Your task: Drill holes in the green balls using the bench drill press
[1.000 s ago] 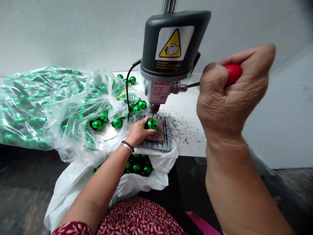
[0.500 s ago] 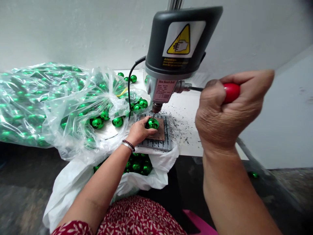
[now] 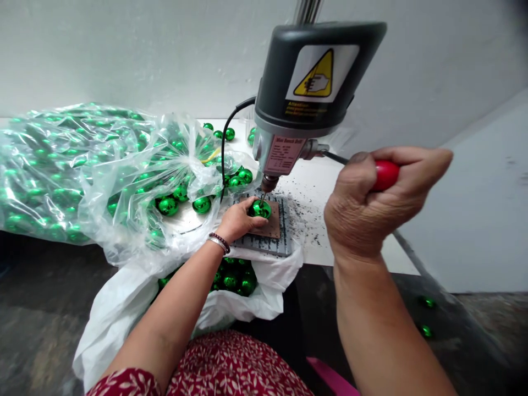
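A bench drill (image 3: 317, 82) with a dark grey housing stands over a ridged metal base (image 3: 284, 234). My left hand (image 3: 239, 221) pinches a shiny green ball (image 3: 260, 209) on a brown board (image 3: 273, 226) lying on that base. The drill bit (image 3: 263, 196) reaches down to the top of the ball; whether its tip is inside is too small to tell. On the right, my right hand (image 3: 367, 203) is wrapped round the red knob (image 3: 385, 175) of the drill's lever.
A clear plastic bag (image 3: 61, 176) full of green balls fills the left. Loose balls (image 3: 168, 205) lie near it. An open white bag (image 3: 268, 297) with more balls hangs at the table's front edge. Dark shavings (image 3: 303, 220) are scattered right of the base. Two balls (image 3: 427, 331) are on the floor.
My right hand has moved down with the red knob. The drill bit is lower, now at the ball. My left hand still holds the ball on the board. The view has shifted slightly.
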`<action>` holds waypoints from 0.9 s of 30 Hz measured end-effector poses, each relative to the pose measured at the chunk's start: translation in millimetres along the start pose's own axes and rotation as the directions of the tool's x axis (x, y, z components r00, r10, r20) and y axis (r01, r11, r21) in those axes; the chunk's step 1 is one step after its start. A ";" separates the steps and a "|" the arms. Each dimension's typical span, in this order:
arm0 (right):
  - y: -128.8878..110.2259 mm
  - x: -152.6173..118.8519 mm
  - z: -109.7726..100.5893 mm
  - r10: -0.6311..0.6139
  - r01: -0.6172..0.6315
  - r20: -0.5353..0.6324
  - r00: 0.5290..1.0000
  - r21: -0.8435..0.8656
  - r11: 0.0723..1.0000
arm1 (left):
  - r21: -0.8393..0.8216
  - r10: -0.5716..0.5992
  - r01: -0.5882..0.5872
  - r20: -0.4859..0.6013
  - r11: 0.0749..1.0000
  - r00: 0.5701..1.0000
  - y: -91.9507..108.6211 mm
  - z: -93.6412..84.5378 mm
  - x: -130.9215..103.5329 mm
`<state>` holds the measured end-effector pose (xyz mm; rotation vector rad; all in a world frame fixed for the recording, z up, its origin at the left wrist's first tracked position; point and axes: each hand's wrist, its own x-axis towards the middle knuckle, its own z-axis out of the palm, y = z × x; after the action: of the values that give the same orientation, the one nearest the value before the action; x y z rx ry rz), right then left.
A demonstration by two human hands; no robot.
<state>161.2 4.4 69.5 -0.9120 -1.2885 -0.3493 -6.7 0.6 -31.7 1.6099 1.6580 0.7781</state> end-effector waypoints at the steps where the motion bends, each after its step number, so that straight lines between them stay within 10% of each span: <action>1: 0.4 -1.6 0.3 0.005 -0.005 -0.004 1.000 0.005 1.000 | -0.002 0.002 -0.002 -0.004 1.000 1.000 -0.1 0.2 -0.2; 19: 1.4 -35.1 -7.9 -0.025 0.025 0.021 0.999 0.015 1.000 | -0.036 0.005 -0.005 0.001 0.999 1.000 1.9 -1.8 -2.6; 27: -1.2 49.1 12.7 0.062 -0.050 0.169 0.984 -0.073 0.996 | -0.027 0.032 -0.033 -0.036 0.999 0.999 8.0 -2.9 -10.0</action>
<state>165.9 25.6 115.3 -1.0530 -1.4119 -0.2769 -4.5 -8.8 -22.8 1.6166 1.6424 0.8472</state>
